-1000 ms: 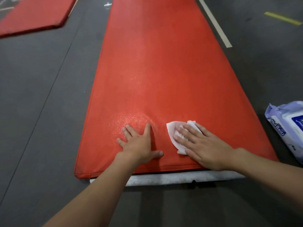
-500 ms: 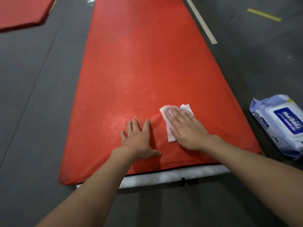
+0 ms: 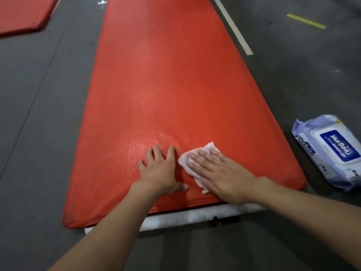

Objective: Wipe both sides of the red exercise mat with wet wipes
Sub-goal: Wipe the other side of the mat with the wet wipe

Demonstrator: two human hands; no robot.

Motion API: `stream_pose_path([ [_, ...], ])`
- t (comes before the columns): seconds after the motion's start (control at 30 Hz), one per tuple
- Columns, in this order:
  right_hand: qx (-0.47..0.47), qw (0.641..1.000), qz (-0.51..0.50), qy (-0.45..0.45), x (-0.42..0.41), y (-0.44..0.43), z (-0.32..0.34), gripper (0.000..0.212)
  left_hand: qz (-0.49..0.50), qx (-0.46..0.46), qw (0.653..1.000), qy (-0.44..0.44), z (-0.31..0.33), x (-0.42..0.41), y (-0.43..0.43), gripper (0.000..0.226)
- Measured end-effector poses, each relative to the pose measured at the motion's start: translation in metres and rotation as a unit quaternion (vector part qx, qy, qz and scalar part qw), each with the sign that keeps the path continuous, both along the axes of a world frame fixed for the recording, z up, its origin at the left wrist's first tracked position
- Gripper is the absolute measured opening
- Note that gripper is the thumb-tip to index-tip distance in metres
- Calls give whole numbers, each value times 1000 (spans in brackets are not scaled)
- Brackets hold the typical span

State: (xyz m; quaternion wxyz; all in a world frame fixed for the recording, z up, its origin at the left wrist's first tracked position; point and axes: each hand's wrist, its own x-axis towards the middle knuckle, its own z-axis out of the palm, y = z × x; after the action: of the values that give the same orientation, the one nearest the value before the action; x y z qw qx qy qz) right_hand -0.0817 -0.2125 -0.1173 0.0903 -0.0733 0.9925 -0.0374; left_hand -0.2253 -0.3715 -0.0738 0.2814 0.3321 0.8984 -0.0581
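Both our hands lie flat on the red exercise mat (image 3: 175, 85) on the floor (image 3: 39, 114), left hand (image 3: 159, 171) bracing, right hand (image 3: 220, 177) pressing the wet wipe (image 3: 184, 161), so we should sweep overlapping strokes with even pressure.

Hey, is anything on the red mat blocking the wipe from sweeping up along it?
Nothing visible lies ahead on the red mat. The left hand presses flat just left of the wipe under the right hand; the wipes pack sits off the mat.
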Motion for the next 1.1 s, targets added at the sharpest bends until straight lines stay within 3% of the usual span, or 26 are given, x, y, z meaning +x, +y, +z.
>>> stream_pose_path([
  [0.13, 3, 987, -159, -28, -20, 24, 10, 61, 17, -17, 998, -51, 3, -2, 7, 133],
  [0.17, -3, 987, -163, -11, -18, 16, 5, 61, 26, -13, 997, -70, 1, -1, 8, 135],
  [0.3, 1, 1000, -15, -3, 10, 9, 1, 58, 43, 4, 997, -68, -7, 8, 8, 135],
  [0.47, 13, 984, -177, -11, -8, 28, 7, 60, -6, 5, 1000, -4, -7, 16, 13, 133],
  [0.6, 26, 998, -56, -9, 18, 33, 3, 59, -80, 35, 996, -11, -5, 17, 18, 125],
  [0.73, 23, 969, -240, -48, 3, 68, 12, 61, -86, -3, 996, -29, 2, 11, 26, 128],
  [0.87, 40, 996, -82, -17, 37, 41, 0, 62, -51, 16, 998, -25, 2, 20, 37, 121],
  [0.9, 33, 996, -85, -23, 38, 52, 2, 60, -51, 21, 998, -17, 2, 23, 40, 116],
  [1.03, 33, 966, -255, -36, 23, 68, 9, 60, -66, -1, 998, -18, 2, 31, 49, 102],
  [1.1, 34, 979, -199, -5, 38, 43, 0, 61, -84, 10, 996, -14, 1, 34, 50, 101],
])
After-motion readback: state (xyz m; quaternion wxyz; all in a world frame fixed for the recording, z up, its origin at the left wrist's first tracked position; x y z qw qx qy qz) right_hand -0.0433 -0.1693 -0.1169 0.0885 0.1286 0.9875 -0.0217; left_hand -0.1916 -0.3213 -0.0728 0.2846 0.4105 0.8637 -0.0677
